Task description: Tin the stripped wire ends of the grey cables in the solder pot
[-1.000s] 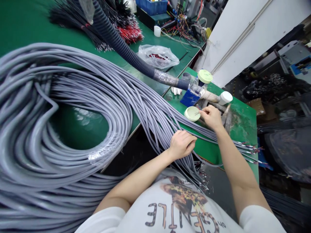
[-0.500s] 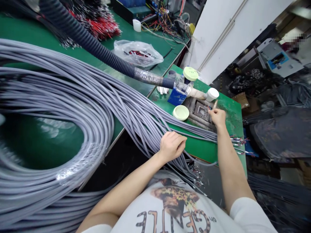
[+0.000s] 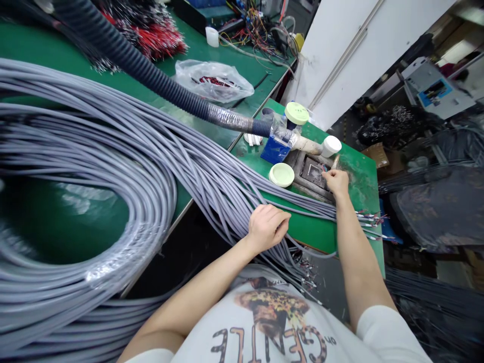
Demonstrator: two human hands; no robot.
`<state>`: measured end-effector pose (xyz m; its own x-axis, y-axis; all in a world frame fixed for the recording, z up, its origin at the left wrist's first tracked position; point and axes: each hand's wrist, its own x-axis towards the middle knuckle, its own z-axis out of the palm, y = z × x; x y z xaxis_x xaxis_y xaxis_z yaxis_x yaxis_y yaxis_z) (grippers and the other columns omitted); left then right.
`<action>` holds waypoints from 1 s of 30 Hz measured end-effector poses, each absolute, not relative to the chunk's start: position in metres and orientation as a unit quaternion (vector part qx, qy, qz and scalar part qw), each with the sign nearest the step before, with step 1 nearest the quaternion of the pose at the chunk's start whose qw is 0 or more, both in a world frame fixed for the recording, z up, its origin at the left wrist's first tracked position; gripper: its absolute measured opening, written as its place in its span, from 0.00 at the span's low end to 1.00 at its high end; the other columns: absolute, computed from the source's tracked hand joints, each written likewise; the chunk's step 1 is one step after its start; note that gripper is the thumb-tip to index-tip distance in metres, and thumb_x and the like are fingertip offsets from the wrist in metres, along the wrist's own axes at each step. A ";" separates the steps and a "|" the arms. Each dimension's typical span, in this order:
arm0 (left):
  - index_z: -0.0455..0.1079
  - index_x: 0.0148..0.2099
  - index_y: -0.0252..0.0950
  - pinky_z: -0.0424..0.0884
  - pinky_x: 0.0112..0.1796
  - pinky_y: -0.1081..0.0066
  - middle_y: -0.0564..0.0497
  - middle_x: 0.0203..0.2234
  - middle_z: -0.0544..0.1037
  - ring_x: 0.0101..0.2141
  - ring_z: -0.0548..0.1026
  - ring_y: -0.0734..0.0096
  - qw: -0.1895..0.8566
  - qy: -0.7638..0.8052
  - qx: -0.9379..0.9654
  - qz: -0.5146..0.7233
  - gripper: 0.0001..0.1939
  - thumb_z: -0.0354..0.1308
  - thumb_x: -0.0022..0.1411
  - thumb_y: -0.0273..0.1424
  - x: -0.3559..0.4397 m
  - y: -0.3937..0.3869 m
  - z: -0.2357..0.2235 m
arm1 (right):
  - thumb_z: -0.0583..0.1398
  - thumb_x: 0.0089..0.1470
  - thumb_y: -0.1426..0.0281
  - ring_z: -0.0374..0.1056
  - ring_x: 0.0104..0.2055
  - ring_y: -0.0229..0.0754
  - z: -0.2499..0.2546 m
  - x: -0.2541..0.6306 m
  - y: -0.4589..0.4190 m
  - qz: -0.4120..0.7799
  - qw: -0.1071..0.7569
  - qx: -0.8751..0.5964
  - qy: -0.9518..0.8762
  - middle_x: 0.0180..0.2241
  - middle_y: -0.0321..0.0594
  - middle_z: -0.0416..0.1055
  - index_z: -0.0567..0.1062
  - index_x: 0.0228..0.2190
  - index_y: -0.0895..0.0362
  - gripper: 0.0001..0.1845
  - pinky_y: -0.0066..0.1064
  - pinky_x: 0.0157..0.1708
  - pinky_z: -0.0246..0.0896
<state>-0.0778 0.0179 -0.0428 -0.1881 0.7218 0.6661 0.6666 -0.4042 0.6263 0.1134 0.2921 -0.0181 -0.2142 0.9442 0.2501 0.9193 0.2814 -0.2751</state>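
My right hand (image 3: 336, 181) is closed in a pinch on thin coloured wires (image 3: 324, 168). Their tips hang over the square opening of a grimy metal pot (image 3: 312, 171) with a shiny grey surface inside. My left hand (image 3: 266, 227) is curled closed at the near side of a thick bundle of grey cables (image 3: 212, 186). Its palm faces away, so what lies in its fingers is hidden. Under my right forearm the cables run on to stripped ends with coloured wires (image 3: 372, 219) at the table's right edge.
A dark corrugated hose (image 3: 159, 83) reaches across to a pale nozzle (image 3: 308, 145) beside the pot. Around it stand a blue box (image 3: 275, 148), a pale green lid (image 3: 282, 175), a white cup (image 3: 331, 146) and a green-lidded jar (image 3: 297, 113). A plastic bag (image 3: 214, 80) lies behind.
My right hand has shifted slightly left, carrying the wire tips a little further over the pot. My left hand stays where it was.
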 end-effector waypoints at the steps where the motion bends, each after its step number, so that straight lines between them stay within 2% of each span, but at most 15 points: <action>1: 0.71 0.39 0.38 0.62 0.35 0.66 0.50 0.30 0.80 0.31 0.74 0.71 0.026 0.546 0.637 0.544 0.06 0.55 0.60 0.26 -0.078 0.018 -0.043 | 0.60 0.45 0.61 0.65 0.25 0.42 -0.018 0.114 0.292 0.034 0.187 -0.598 -0.779 0.18 0.40 0.72 0.79 0.19 0.59 0.15 0.29 0.26 0.52; 11: 0.70 0.39 0.37 0.61 0.34 0.67 0.51 0.30 0.80 0.31 0.73 0.71 0.015 0.538 0.638 0.551 0.06 0.56 0.58 0.24 -0.078 0.018 -0.041 | 0.61 0.42 0.62 0.62 0.23 0.40 -0.011 0.110 0.286 0.067 0.220 -0.586 -0.777 0.16 0.37 0.67 0.77 0.17 0.60 0.14 0.30 0.26 0.51; 17: 0.72 0.40 0.38 0.61 0.34 0.66 0.50 0.31 0.80 0.31 0.73 0.69 0.034 0.544 0.635 0.547 0.07 0.56 0.59 0.25 -0.080 0.017 -0.047 | 0.61 0.45 0.60 0.63 0.25 0.39 0.021 0.116 0.251 0.112 0.277 -0.558 -0.774 0.20 0.36 0.69 0.77 0.20 0.59 0.15 0.29 0.28 0.54; 19: 0.73 0.39 0.38 0.61 0.34 0.66 0.50 0.30 0.80 0.31 0.73 0.69 0.055 0.537 0.622 0.566 0.07 0.57 0.58 0.25 -0.079 0.017 -0.044 | 0.62 0.45 0.59 0.63 0.26 0.38 0.035 0.116 0.226 0.161 0.313 -0.542 -0.763 0.21 0.35 0.69 0.76 0.21 0.59 0.14 0.29 0.28 0.55; 22: 0.75 0.38 0.39 0.65 0.36 0.66 0.50 0.29 0.79 0.31 0.73 0.69 0.147 0.496 0.552 0.654 0.06 0.59 0.58 0.26 -0.070 0.021 -0.029 | 0.65 0.44 0.63 0.60 0.25 0.36 0.053 0.111 0.179 0.337 0.381 -0.488 -0.709 0.20 0.32 0.65 0.74 0.19 0.57 0.12 0.29 0.30 0.55; 25: 0.75 0.43 0.40 0.69 0.37 0.68 0.49 0.32 0.79 0.33 0.74 0.69 0.346 0.410 0.425 0.729 0.10 0.61 0.58 0.29 -0.046 0.032 -0.007 | 0.65 0.46 0.65 0.58 0.24 0.34 0.068 0.102 0.134 0.462 0.403 -0.436 -0.659 0.19 0.31 0.61 0.72 0.18 0.57 0.12 0.28 0.30 0.54; 27: 0.74 0.46 0.41 0.70 0.35 0.70 0.50 0.33 0.79 0.33 0.75 0.70 0.466 0.340 0.332 0.746 0.15 0.65 0.54 0.31 -0.026 0.040 0.006 | 0.65 0.46 0.66 0.57 0.25 0.34 0.075 0.098 0.110 0.489 0.412 -0.415 -0.647 0.20 0.31 0.60 0.72 0.18 0.57 0.12 0.28 0.30 0.54; 30: 0.75 0.41 0.39 0.70 0.35 0.74 0.52 0.31 0.78 0.32 0.74 0.74 0.538 0.284 0.235 0.758 0.14 0.68 0.51 0.32 -0.001 0.047 0.019 | 0.65 0.48 0.66 0.57 0.25 0.33 0.083 0.097 0.088 0.494 0.424 -0.399 -0.645 0.21 0.31 0.60 0.71 0.18 0.57 0.13 0.28 0.29 0.55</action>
